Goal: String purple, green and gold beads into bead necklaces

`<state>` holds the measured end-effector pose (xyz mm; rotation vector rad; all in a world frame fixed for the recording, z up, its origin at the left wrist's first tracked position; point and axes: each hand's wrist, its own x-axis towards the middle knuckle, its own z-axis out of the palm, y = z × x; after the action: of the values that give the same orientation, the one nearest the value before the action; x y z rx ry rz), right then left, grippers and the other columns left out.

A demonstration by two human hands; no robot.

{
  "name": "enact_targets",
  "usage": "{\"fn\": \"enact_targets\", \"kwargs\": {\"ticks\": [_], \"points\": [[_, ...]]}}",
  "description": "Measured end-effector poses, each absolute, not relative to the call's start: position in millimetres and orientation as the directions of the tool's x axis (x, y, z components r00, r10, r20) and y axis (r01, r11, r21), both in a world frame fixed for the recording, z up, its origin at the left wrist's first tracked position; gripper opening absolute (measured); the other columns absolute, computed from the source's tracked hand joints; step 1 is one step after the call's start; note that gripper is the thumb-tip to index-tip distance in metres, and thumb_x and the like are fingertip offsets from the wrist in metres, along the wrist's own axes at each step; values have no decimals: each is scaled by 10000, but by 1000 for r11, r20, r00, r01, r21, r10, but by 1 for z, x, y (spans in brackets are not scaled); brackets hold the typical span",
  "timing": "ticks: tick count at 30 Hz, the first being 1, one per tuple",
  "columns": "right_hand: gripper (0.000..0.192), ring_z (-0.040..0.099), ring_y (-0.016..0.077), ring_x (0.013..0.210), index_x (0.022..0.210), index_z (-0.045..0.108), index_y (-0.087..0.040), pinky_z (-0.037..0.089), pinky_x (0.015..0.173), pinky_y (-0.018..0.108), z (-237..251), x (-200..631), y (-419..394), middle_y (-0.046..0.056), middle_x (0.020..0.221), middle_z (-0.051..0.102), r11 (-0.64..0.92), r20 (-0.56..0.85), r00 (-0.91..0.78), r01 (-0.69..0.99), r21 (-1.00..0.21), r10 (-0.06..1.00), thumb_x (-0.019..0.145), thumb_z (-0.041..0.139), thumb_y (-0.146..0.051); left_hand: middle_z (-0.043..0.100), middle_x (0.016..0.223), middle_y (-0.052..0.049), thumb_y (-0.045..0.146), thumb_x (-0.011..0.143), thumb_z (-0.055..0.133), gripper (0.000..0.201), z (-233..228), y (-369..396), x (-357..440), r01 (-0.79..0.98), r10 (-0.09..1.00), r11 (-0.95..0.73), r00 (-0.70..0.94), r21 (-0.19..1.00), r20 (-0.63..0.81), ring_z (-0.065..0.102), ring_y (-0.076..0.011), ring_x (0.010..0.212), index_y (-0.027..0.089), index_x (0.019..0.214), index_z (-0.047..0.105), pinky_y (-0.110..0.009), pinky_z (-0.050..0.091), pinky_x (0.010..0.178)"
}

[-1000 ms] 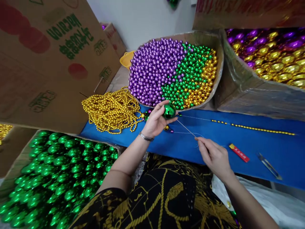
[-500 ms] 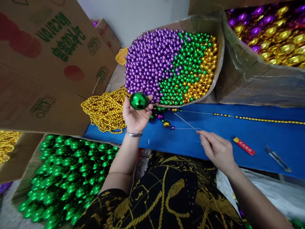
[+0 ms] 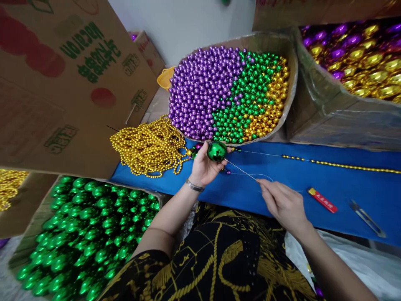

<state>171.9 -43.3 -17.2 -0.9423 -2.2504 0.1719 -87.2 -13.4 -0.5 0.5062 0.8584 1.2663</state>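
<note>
A blue cloth-covered table (image 3: 313,179) bears a cardboard tray of purple, green and gold beads (image 3: 232,94). Above its near edge, the left hand (image 3: 203,167) clasps a shiny green ball (image 3: 216,151); the right hand (image 3: 283,205) pinches what seems a thin needle (image 3: 242,171).

Between the fingertips of our left hand (image 3: 203,167) sits a green ball (image 3: 216,151) with a mirror-glossy, metallic-looking coat. Our right hand (image 3: 283,202) pinches a thin, stiff-looking wire (image 3: 242,170), pale and faintly shiny. Under both hands lies a matt blue cloth (image 3: 313,173), smooth and felt-like. Just beyond the left hand, small beads (image 3: 219,90) gleam in a rough, dull cardboard box (image 3: 290,90). Beside the right hand lie a glossy red lighter (image 3: 322,200) and metal snips (image 3: 366,217).
</note>
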Motion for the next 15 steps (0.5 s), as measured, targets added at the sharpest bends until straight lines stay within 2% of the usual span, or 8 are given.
{"fn": "enact_targets", "kwargs": {"ticks": [3,6,9,11,13,15], "points": [[230,647,119,644,1126,671,-207,497,670,243,-20,173,-43,4,792,717,717,525,-507,599,-356,684,943,535,-182,676,1061,-141,624,931,379,587,-4,-13,-86,-582,965,241,56,777,-257,661,-148,738,128,1190,560,-234,548,570],[219,645,119,652,1115,669,-205,492,677,241,-22,173,-43,4,795,716,715,526,-509,618,-328,681,945,534,-184,676,1083,-139,639,910,433,590,-6,-15,-82,-577,968,240,84,781,-236,667,-136,722,138,1196,556,-215,539,550],[210,637,123,639,1106,670,-191,485,677,246,-22,171,-42,4,760,703,718,537,-516,637,-279,667,941,540,-178,669,1117,-130,619,845,585,591,-6,-20,-75,-545,983,181,88,818,-158,677,-135,703,161,1217,545,-211,538,535],[206,639,128,638,1099,671,-182,484,674,252,-22,170,-41,8,753,702,719,551,-512,645,-260,659,939,540,-173,654,1161,-125,557,781,707,618,-5,-23,-69,-488,991,128,100,863,-91,690,-157,762,185,1244,536,-235,566,584],[202,651,129,654,1099,664,-175,490,677,249,-23,169,-40,16,786,715,719,561,-497,631,-290,662,939,541,-164,644,1180,-119,492,728,784,662,-4,-25,-64,-432,988,111,145,895,-53,692,-176,827,208,1269,529,-259,584,640],[198,671,127,692,1104,652,-167,504,695,238,-24,168,-40,27,843,730,715,555,-477,594,-368,682,939,543,-153,641,1171,-109,470,718,799,666,-4,-26,-59,-414,980,128,191,901,-52,687,-178,847,221,1275,531,-270,587,671]]}}
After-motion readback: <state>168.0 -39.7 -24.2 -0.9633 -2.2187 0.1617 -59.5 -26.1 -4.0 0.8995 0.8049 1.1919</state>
